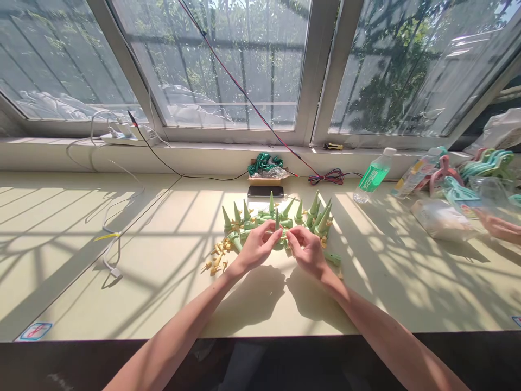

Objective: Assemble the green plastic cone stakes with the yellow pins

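Note:
My left hand (pixel 260 241) is closed in a pinch, with a green plastic cone (pixel 277 218) rising point-up from its fingertips. Close beside it, my right hand (pixel 307 248) has its thumb and fingers pressed together near the cone's lower part; whatever they grip is too small to name. Behind both hands several other green cones stand upright or lie on their sides, such as the cone (pixel 226 217) at the left. Small yellow pegs (pixel 220 248) lie in a loose pile left of my left hand. A green tube-like piece (pixel 332 258) rests right of my right hand.
Behind the cones lie a black phone (pixel 265 191) and a small box (pixel 268 176) with green material. A green-labelled bottle (pixel 374 176) stands right, near plastic hangers (pixel 459 187) and a bag (pixel 442 220). A white cable (pixel 109 255) crosses the table (pixel 163 304) at left.

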Demonstrator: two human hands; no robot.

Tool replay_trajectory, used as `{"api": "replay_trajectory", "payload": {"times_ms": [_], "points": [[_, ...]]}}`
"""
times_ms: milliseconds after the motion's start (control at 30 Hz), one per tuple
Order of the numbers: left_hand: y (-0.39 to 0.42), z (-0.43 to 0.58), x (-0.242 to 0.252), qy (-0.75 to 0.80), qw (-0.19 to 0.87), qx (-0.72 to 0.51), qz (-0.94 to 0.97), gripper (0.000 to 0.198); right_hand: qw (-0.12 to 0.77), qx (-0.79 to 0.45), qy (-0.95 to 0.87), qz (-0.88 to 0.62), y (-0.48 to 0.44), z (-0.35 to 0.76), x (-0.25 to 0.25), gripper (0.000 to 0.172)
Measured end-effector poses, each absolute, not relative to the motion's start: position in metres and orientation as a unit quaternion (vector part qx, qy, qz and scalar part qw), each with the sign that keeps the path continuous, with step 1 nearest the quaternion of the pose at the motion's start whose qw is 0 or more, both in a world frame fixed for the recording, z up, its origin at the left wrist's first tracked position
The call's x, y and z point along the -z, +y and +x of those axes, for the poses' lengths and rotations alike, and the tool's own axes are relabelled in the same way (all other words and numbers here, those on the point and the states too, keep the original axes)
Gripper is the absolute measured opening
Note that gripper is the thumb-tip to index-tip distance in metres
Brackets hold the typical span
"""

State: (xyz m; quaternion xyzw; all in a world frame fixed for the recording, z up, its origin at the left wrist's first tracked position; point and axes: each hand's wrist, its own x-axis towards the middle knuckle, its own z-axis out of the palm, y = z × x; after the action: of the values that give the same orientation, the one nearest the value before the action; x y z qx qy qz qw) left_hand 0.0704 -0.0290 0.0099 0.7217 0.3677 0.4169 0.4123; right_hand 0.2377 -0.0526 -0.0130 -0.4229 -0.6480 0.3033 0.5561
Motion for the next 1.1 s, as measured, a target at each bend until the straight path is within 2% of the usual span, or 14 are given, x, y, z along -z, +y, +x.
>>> {"api": "replay_trajectory", "payload": {"times_ms": [767,1100], "points": [[-0.0316,0.0744,-0.0118,0.352,0.448,-0.454,0.685,0.031,0.559,-0.335,-0.636,-0.413,-0.0516,0.2367,0.0185,0.026],[-0.0366,0.0723,-0.0101,0.366,0.395,-0.441,0.718,0.029,0.562,-0.348,-0.625,-0.416,-0.0508,0.2359,0.019,0.025]]}}
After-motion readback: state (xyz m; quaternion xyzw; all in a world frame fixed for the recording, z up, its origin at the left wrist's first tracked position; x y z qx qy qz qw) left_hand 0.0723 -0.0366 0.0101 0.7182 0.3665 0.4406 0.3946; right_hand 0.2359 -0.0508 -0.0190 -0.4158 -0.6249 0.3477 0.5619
